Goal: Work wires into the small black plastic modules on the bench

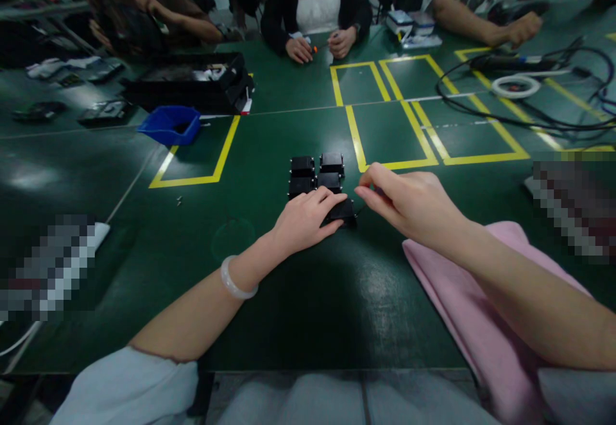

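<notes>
In mid-frame, the left hand (308, 217), half-curled, holds a black block (345, 210); the right hand (409, 201) is pinched closed, contents unclear.

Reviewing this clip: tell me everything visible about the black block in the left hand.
The black block is boxy, seemingly plastic, with small bright spots at its right end. It lies on the green table, nearer the person than the similar blocks in view. The left hand holds it between thumb and fingers, hiding its left part. Whether the right hand touches it is unclear.
</notes>
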Action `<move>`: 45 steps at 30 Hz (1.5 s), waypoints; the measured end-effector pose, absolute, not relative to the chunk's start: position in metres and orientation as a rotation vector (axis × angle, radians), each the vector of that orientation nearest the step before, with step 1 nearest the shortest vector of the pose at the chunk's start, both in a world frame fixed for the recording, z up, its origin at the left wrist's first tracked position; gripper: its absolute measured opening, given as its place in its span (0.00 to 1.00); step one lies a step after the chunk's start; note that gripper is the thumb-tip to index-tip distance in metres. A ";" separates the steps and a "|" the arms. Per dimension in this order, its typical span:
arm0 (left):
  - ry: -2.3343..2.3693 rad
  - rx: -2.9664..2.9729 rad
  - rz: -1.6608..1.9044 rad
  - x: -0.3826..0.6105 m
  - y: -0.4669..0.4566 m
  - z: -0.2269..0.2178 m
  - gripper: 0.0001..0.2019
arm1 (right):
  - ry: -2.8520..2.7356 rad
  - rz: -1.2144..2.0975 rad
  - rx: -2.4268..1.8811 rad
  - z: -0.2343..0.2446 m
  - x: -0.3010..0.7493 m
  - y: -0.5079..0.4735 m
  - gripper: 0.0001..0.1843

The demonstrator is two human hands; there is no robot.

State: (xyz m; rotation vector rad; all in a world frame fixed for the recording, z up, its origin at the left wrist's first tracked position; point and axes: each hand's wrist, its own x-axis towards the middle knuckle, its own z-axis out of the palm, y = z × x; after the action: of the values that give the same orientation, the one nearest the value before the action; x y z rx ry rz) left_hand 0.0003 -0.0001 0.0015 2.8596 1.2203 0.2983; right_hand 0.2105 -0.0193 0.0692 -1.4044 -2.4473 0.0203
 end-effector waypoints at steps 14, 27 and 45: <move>1.204 2.852 0.329 0.000 0.000 0.002 0.21 | -2.445 0.008 -1.413 0.070 0.210 -0.019 0.15; 1.221 2.843 0.300 0.000 0.000 0.001 0.22 | -2.441 0.052 -1.434 0.071 0.210 -0.020 0.14; 1.208 2.832 0.308 -0.001 0.000 0.001 0.21 | -2.467 0.061 -1.384 0.070 0.211 -0.019 0.16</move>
State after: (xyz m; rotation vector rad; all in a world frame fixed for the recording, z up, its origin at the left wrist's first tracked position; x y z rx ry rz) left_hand -0.0010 0.0004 0.0006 2.8315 1.2078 0.3076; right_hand 0.2108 -0.0191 0.0695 -1.3839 -2.4670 0.0607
